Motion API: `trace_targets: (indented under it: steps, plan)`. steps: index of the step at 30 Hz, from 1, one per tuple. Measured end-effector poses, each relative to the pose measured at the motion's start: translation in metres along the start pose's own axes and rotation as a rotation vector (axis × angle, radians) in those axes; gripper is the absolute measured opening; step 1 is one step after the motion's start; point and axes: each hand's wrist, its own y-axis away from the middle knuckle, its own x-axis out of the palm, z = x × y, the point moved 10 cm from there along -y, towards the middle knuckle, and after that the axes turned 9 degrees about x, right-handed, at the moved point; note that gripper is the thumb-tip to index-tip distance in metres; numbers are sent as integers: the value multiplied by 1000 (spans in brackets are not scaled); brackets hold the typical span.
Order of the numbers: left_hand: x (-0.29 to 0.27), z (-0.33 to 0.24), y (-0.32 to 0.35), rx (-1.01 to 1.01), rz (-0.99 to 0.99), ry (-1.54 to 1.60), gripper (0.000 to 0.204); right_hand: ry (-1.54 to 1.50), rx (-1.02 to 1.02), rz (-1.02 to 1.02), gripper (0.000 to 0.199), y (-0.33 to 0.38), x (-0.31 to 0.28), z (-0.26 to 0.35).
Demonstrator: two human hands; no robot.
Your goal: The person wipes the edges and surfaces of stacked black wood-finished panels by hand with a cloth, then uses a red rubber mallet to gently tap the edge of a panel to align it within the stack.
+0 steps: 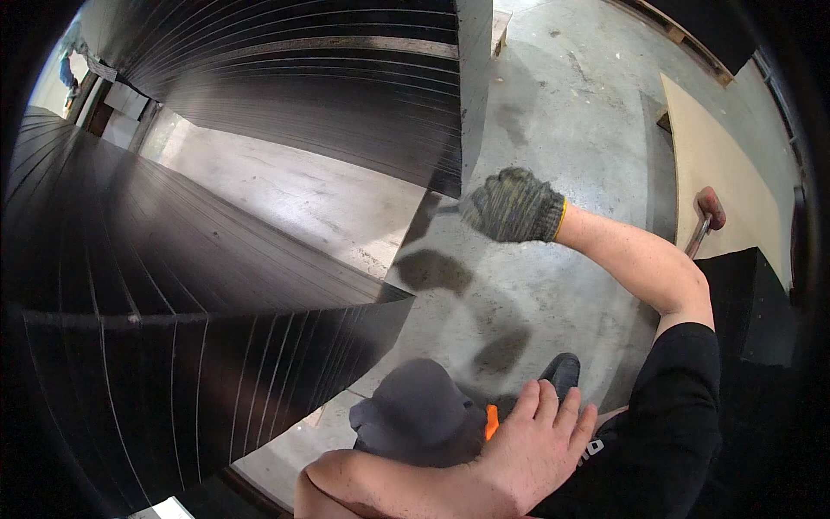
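Observation:
My right hand (513, 206), in a grey-green knitted glove with a yellow cuff edge, is closed in a fist beside the corner of a tall stack of black sheets (346, 95). A thin dark piece pokes out past its fingers toward that corner; what it belongs to is hidden. My left hand (543, 437) is bare, its fingers stretched out and slightly apart, lying flat over dark clothing. Beside it are a rounded dark grey shape (413, 406), apparently my bent knee, and a small orange piece (491, 422). A dark shoe (564, 370) shows just beyond the fingertips.
A second black sheet stack (216, 346) curves along the left, with a strip of pale floor (294, 173) between the stacks. At right, a red-headed mallet (711, 208) rests against a tan board (726, 164), near a black block (735, 285). A person (67, 73) stands far left.

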Motion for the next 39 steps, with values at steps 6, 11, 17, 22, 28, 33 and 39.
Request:
trace_targets:
  steps: [6, 11, 17, 22, 28, 33, 39]
  plan:
    - [-4, 9, 0, -35, 55, 35, 47, 158, 90, -520, 35, -17, -95, -75]
    - [-15, 3, 5, 34, -121, -8, 49, 39, 40, -150, 34, -11, -41, -37]
    - [-7, 0, 6, 38, -100, 88, 47, 13, 164, -429, 34, -31, -98, -75]
    - [-13, 11, 1, -28, -80, 27, 47, 87, 71, -465, 34, -28, -105, -74]
    - [-7, -3, 3, 67, -95, 28, 49, 340, 57, -437, 28, -18, -78, -41]
    - [-15, 9, 1, 47, -45, -62, 57, -1202, 357, -359, 31, -27, -47, -193]
    - [-16, 5, 5, 76, -79, 43, 64, -128, -113, 225, 16, -13, -11, 9]
